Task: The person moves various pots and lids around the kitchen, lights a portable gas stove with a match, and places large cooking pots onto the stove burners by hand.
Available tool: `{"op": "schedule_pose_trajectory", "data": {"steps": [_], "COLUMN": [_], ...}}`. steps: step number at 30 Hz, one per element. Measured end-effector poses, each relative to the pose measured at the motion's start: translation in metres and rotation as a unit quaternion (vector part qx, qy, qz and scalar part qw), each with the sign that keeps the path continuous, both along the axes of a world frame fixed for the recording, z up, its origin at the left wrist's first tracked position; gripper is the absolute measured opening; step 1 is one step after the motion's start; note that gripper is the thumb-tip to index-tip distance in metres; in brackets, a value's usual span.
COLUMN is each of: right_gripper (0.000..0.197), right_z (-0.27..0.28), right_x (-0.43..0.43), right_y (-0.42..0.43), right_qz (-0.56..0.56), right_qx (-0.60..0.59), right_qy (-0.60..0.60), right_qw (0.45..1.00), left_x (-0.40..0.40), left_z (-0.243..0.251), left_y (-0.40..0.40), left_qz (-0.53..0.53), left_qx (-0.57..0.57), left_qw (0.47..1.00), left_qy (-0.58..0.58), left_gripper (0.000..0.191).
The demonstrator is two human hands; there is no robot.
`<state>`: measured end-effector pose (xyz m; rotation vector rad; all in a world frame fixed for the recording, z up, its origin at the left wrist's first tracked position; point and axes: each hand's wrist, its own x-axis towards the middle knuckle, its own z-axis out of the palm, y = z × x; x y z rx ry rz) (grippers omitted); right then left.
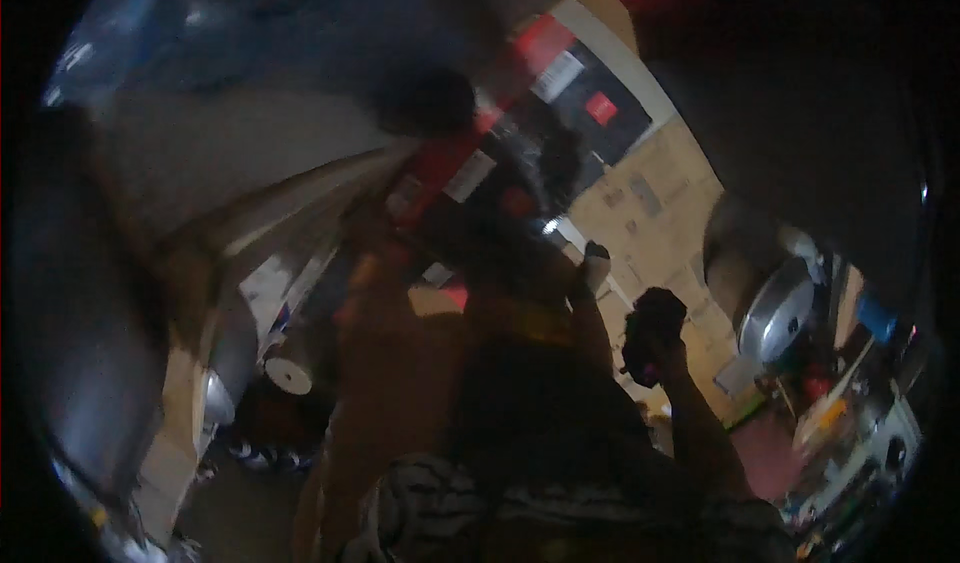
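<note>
The view is dark and blurred. On the left a brown forearm reaches up to my left hand [369,263], a smeared shape beside black and red printed boxes [487,180]. Whether its fingers grip a box is not visible. On the right, a dark forearm ends in my right hand [656,338], seen mostly as a black outline over a tan surface [652,210]. A dark lump there may be a glove or a held thing; I cannot tell which. Another black box [600,97] with a red square and a white label lies farther up.
At right stands a cylinder with a silver round end [780,315], near mixed clutter [832,413]. A pale disc-shaped end [289,375] shows at lower left. Bluish, shiny material [150,37] fills the upper left. Patterned cloth [427,488] lies along the bottom.
</note>
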<state>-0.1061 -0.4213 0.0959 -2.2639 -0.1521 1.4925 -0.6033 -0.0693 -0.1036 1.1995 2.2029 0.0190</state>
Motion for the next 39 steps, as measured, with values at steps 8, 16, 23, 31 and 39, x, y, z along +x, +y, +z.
{"op": "schedule_pose_trajectory", "data": {"steps": [8,16,23,31,39], "right_gripper": [0.049,0.046,0.045,0.057,0.056], "right_z": [0.033,0.033,0.016,0.126,0.190], "right_x": [-0.015,-0.026,-0.029,-0.057,-0.008], "right_y": [0.003,-0.022,-0.059,-0.039,-0.157], "right_qz": [0.053,0.013,0.066,-0.112,-0.217], "right_qx": [-0.113,-0.110,-0.057,-0.074,0.080], "right_qy": [-0.078,-0.115,-0.087,-0.111,-0.127], "right_qw": [0.989,0.987,0.992,0.985,0.964], "left_x": [-0.022,-0.022,0.047,0.177,0.368], "left_z": [-0.063,-0.014,0.097,0.231,0.424], "left_y": [0.019,-0.016,-0.097,-0.081,-0.046], "left_qz": [0.018,0.107,0.156,0.029,-0.141], "left_qx": [-0.008,0.063,0.033,-0.019,0.011], "left_qw": [1.000,0.989,0.956,0.922,0.797], "left_qy": [0.019,-0.081,-0.248,-0.386,-0.588], "left_gripper": [0.039,0.039,0.039,0.039,0.024]}}
